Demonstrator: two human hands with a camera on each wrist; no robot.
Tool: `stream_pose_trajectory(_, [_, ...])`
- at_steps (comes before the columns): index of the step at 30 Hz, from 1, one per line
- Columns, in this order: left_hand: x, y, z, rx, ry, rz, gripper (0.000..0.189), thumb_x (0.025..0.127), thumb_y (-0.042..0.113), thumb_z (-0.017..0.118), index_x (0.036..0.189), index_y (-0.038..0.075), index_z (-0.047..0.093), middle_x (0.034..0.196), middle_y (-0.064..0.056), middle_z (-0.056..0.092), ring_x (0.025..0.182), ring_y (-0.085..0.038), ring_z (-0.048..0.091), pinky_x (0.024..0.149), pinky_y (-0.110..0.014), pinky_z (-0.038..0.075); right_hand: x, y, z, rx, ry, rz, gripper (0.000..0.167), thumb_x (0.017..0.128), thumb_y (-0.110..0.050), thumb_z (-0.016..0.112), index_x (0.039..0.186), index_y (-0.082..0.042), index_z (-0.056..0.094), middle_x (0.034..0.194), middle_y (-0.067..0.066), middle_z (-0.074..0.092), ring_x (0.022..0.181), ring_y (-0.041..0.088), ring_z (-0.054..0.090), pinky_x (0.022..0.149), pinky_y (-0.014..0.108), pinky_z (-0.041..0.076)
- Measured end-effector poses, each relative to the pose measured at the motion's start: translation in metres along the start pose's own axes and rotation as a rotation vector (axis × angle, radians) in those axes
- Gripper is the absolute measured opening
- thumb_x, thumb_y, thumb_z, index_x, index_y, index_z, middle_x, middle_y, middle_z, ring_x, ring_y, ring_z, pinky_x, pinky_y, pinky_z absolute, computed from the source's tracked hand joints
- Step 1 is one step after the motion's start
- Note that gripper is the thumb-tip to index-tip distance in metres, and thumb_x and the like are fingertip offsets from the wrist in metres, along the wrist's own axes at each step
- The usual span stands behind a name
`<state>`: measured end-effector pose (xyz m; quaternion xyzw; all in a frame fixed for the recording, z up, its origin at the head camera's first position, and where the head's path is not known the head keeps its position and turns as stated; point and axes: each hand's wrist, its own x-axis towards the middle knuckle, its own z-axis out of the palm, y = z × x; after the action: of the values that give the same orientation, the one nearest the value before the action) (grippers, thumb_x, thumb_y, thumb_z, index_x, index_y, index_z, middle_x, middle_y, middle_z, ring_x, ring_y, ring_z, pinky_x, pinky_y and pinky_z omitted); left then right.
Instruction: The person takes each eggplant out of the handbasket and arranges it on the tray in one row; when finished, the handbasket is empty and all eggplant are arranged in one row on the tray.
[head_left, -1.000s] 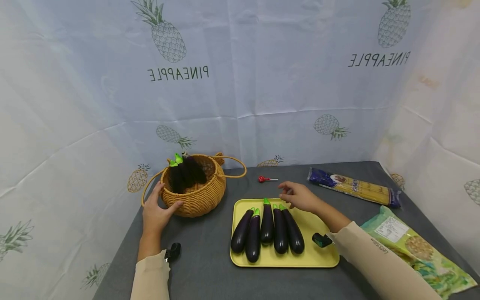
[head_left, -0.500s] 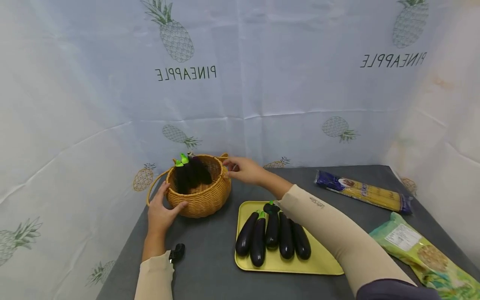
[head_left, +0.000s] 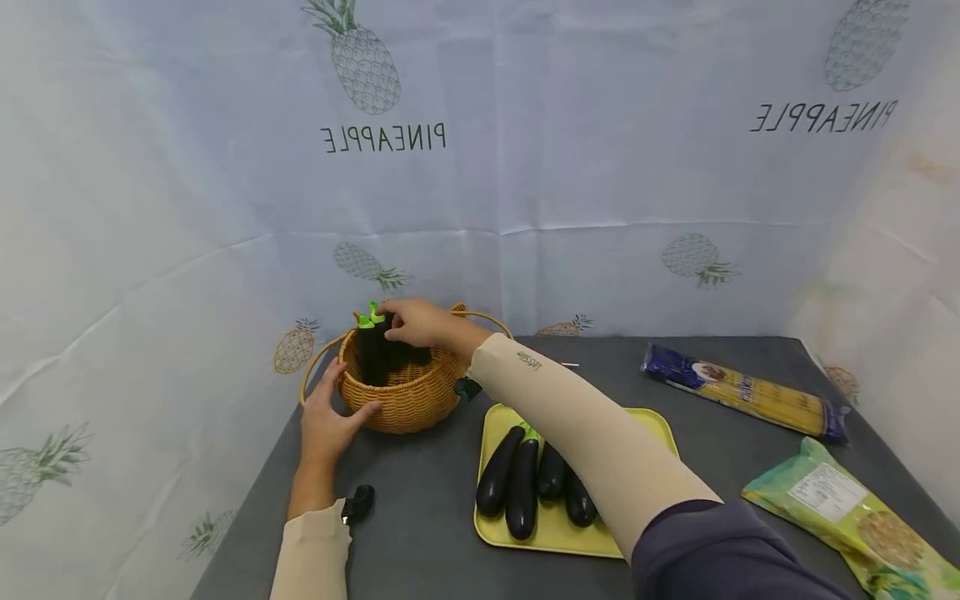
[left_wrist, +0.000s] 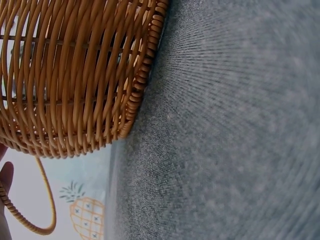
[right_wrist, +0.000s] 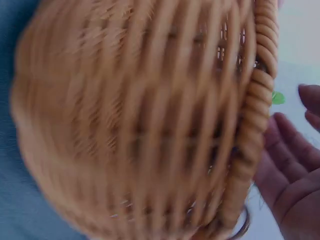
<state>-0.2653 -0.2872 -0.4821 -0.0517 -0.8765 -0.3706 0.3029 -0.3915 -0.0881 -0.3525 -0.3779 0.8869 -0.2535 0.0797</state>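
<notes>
**Both hands at the basket on a dark table, inside pineapple-print walls**

You are working at a dark grey table (head_left: 420,517) that fills the near half of the scene; seen close from your left wrist, its top looks finely textured. Pale cloth (head_left: 585,183) hangs behind its far edge and along the left and right sides, creased across, with pineapple drawings and the word PINEAPPLE in mirror writing.

The basket (head_left: 408,406) stands far left on the table, with dark eggplants (head_left: 369,358) inside, leaning with their green stems up at the rim. Your left hand (head_left: 327,425) lies against the basket's left and near side, thumb and fingers spread wide, touching the wicker without clasping it. Your right hand (head_left: 422,323) is over the basket at the stems, fingers partly bent and thumb parted from them; it appears to have hold of nothing.

Near the middle lies a yellow tray (head_left: 551,535) bearing more eggplants (head_left: 522,492), partly covered by your right sleeve (head_left: 585,433). Just beyond that sleeve a thin white stick (head_left: 571,364) shows. On the right, a spaghetti packet (head_left: 742,392) lies farther off and a green bag (head_left: 862,521) nearer.
</notes>
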Motion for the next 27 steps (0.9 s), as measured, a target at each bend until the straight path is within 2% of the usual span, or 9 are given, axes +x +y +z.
stream_pose_trajectory(4, [-0.002,0.001,0.0,-0.006,0.012,0.016,0.088,0.068,0.039,0.088,0.143,0.012,0.049,0.152,-0.008,0.039,0.132,-0.036,0.043,0.1,-0.065,0.032,0.014,-0.005,0.004,-0.03,-0.088,0.011,0.06,0.099,-0.026,0.059,0.153,-0.025,0.033,0.107,-0.003,0.06,0.069,0.014,0.061,0.059,0.027,0.049])
stream_pose_trajectory(7, [-0.003,0.001,0.0,-0.015,0.012,0.025,0.087,0.069,0.037,0.088,0.143,0.011,0.049,0.153,-0.006,0.038,0.132,-0.036,0.042,0.1,-0.065,0.033,0.02,-0.007,0.007,-0.054,-0.131,0.011,0.064,0.099,-0.025,0.058,0.155,-0.025,0.026,0.105,-0.002,0.06,0.064,0.014,0.06,0.055,0.027,0.048])
stream_pose_trajectory(11, [-0.002,0.001,0.0,-0.015,0.021,0.045,0.087,0.07,0.035,0.088,0.143,0.009,0.049,0.153,-0.002,0.037,0.131,-0.035,0.044,0.101,-0.063,0.033,0.024,-0.008,0.011,-0.065,-0.142,0.015,0.067,0.1,-0.024,0.058,0.156,-0.025,0.023,0.103,-0.001,0.06,0.065,0.012,0.059,0.056,0.027,0.047])
stream_pose_trajectory(17, [-0.001,0.0,0.002,-0.013,0.026,0.05,0.089,0.069,0.036,0.089,0.143,0.011,0.049,0.152,-0.006,0.039,0.127,-0.037,0.047,0.098,-0.064,0.034,0.027,-0.005,0.015,-0.044,-0.147,0.011,0.068,0.1,-0.024,0.058,0.157,-0.027,0.021,0.103,0.001,0.063,0.064,0.013,0.06,0.056,0.028,0.048])
stream_pose_trajectory(19, [-0.001,0.0,0.001,-0.012,0.028,0.047,0.089,0.069,0.036,0.089,0.143,0.011,0.049,0.152,-0.006,0.039,0.127,-0.037,0.047,0.099,-0.064,0.034,0.027,-0.005,0.016,-0.04,-0.138,-0.005,0.066,0.1,-0.024,0.057,0.156,-0.028,0.023,0.105,0.001,0.062,0.069,0.013,0.06,0.06,0.028,0.048])
stream_pose_trajectory(25, [-0.001,0.0,0.0,0.0,0.031,0.042,0.088,0.07,0.038,0.088,0.144,0.013,0.048,0.153,-0.002,0.038,0.127,-0.036,0.047,0.099,-0.064,0.034,0.025,-0.009,0.018,-0.094,-0.082,-0.042,0.056,0.1,-0.027,0.057,0.151,-0.03,0.034,0.134,0.001,0.053,0.112,0.013,0.056,0.088,0.031,0.048])
stream_pose_trajectory(27, [-0.002,0.0,0.001,0.0,0.032,0.045,0.088,0.069,0.038,0.088,0.144,0.013,0.048,0.152,-0.004,0.039,0.126,-0.036,0.048,0.098,-0.064,0.035,0.025,-0.01,0.02,-0.118,-0.082,-0.042,0.057,0.1,-0.028,0.057,0.151,-0.03,0.033,0.141,0.0,0.048,0.119,0.014,0.053,0.093,0.033,0.047])
